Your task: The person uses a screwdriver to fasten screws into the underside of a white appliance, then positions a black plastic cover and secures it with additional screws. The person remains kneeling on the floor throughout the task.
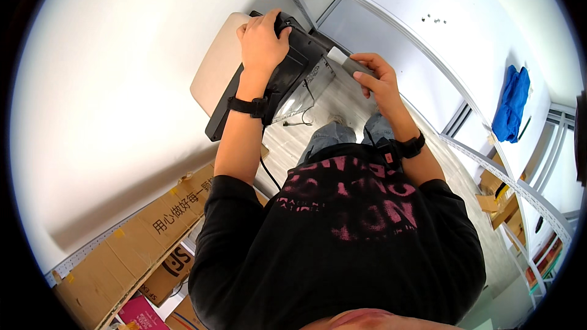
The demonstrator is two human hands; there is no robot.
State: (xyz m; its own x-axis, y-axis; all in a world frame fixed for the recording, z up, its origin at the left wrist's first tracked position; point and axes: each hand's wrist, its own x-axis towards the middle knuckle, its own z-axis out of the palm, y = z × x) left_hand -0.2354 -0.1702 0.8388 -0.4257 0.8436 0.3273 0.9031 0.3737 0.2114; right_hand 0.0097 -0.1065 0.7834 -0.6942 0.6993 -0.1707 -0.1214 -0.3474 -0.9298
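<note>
A black boxy appliance (298,58) stands ahead of me, tilted in view, with a clear-walled lower part (295,102) under it. A cream rounded panel (215,64) shows along its left side. My left hand (264,41) is closed over the appliance's top edge, thumb and fingers around a dark raised part that is mostly hidden. Just right of the appliance, my right hand (377,78) pinches a flat grey strip-like piece (356,68) with a pale end. That pale end reaches close to the appliance's right edge; whether they touch I cannot tell.
A black cord with a plug (296,124) lies on the floor near my feet. Cardboard boxes (131,250) line a shelf at lower left. White-framed shelving (428,49) runs along the right, where a blue cloth (511,104) hangs. A white wall (116,85) stands at left.
</note>
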